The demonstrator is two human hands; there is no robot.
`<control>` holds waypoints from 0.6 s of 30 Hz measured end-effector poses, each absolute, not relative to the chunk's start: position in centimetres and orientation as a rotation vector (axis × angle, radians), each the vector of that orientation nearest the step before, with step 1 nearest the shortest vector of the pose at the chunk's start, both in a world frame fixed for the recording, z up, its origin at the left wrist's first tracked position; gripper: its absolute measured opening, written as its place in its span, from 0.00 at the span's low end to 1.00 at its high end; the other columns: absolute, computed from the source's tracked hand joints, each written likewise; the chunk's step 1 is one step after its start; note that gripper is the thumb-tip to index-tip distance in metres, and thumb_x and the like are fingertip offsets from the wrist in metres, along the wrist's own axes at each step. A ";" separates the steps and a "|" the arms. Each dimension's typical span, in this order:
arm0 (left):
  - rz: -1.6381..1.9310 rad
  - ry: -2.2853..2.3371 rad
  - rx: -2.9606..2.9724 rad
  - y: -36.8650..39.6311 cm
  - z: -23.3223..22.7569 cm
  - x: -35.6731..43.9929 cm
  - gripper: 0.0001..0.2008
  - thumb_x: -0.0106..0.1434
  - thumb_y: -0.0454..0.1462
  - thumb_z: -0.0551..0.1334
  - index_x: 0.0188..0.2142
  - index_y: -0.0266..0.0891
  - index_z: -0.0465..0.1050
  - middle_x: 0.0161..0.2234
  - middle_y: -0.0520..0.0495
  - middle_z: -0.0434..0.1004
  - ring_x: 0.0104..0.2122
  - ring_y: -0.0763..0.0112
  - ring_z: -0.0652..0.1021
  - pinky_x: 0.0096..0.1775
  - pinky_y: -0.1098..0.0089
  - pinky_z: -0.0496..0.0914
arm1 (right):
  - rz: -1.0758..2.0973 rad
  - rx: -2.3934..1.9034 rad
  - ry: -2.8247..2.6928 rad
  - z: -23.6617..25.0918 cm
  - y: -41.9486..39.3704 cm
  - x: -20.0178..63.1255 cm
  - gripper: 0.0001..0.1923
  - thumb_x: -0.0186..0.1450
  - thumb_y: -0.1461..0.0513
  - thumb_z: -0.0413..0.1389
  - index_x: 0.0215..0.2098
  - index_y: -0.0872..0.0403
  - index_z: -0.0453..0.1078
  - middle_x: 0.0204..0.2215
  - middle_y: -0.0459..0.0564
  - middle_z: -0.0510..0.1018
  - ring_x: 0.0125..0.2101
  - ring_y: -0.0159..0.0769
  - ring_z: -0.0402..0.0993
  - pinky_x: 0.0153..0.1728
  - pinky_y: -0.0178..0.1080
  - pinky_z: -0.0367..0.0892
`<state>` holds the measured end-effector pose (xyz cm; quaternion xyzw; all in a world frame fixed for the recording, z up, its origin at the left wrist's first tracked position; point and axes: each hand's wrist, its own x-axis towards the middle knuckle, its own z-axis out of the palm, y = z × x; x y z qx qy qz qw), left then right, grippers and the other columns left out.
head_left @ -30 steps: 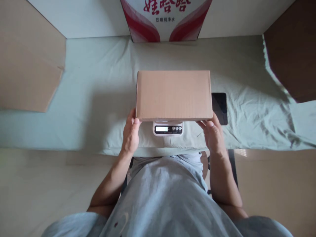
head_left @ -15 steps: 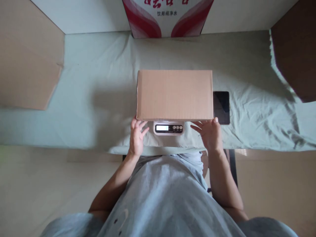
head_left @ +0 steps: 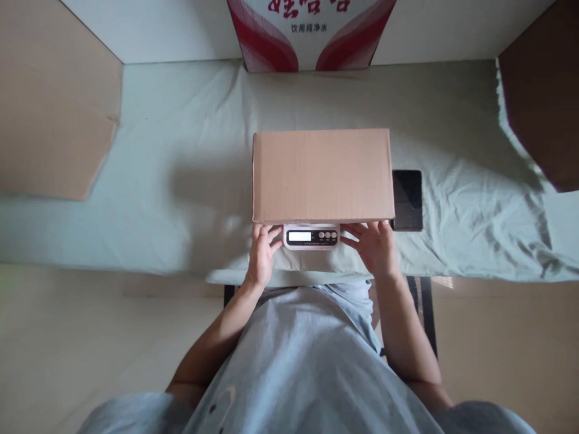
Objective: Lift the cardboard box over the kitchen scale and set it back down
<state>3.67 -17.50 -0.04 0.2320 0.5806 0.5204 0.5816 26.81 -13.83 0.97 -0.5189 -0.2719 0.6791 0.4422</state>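
Note:
A closed brown cardboard box [head_left: 322, 175] rests over a white digital kitchen scale [head_left: 312, 246], whose front strip with a lit display and round buttons sticks out below the box's near edge. The figures on the display are too bright to read. My left hand [head_left: 261, 256] is at the scale's left side, fingers spread and tips at or close to its edge. On the other side my right hand [head_left: 377, 250] has its fingers stretched toward the scale's right edge. The fingertips of both hands partly pass under the box's front edge, so exact contact is hidden.
A dark smartphone [head_left: 408, 200] lies just right of the box on the pale green cloth [head_left: 149, 235]. Large cardboard pieces stand at the left [head_left: 54, 114] and right [head_left: 538, 96]. A red and white printed carton [head_left: 310, 45] stands at the back against the wall.
Both hands have moved inward, from near the box's front corners to the sides of the scale. The view has shifted slightly; box, scale and phone keep nearly the same places.

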 end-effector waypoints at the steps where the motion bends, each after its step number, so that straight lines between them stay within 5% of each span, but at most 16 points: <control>1: 1.217 1.362 0.560 -17.6 -0.3 3.6 0.25 0.60 0.59 0.53 0.48 0.48 0.63 0.59 0.39 0.66 0.56 0.54 0.72 0.51 0.53 0.69 | 1.700 -1.290 -0.680 1.0 -13.8 26.9 0.28 0.58 0.36 0.45 0.42 0.43 0.70 0.39 0.48 0.81 0.44 0.43 0.78 0.42 0.49 0.75; 6: 1.242 1.456 0.690 -17.7 -0.8 2.1 0.25 0.62 0.59 0.51 0.48 0.46 0.66 0.57 0.40 0.67 0.56 0.56 0.71 0.50 0.57 0.71 | 1.513 -1.428 -0.702 1.0 -13.6 27.9 0.31 0.59 0.37 0.45 0.48 0.44 0.70 0.48 0.51 0.78 0.48 0.46 0.76 0.49 0.53 0.71; 11: 1.443 1.523 0.930 -17.3 1.6 0.7 0.24 0.66 0.54 0.50 0.57 0.51 0.65 0.62 0.46 0.63 0.62 0.62 0.65 0.57 0.61 0.67 | 1.159 -1.336 -0.861 2.2 -13.8 28.2 0.27 0.63 0.42 0.42 0.53 0.41 0.69 0.59 0.46 0.71 0.62 0.45 0.63 0.61 0.55 0.59; 18: 1.403 1.467 1.095 -16.5 2.9 1.7 0.26 0.67 0.54 0.49 0.60 0.49 0.61 0.60 0.44 0.66 0.60 0.61 0.68 0.57 0.59 0.66 | 1.063 -1.226 -0.997 3.8 -13.6 26.2 0.28 0.62 0.40 0.45 0.53 0.43 0.70 0.54 0.47 0.75 0.59 0.46 0.67 0.60 0.55 0.62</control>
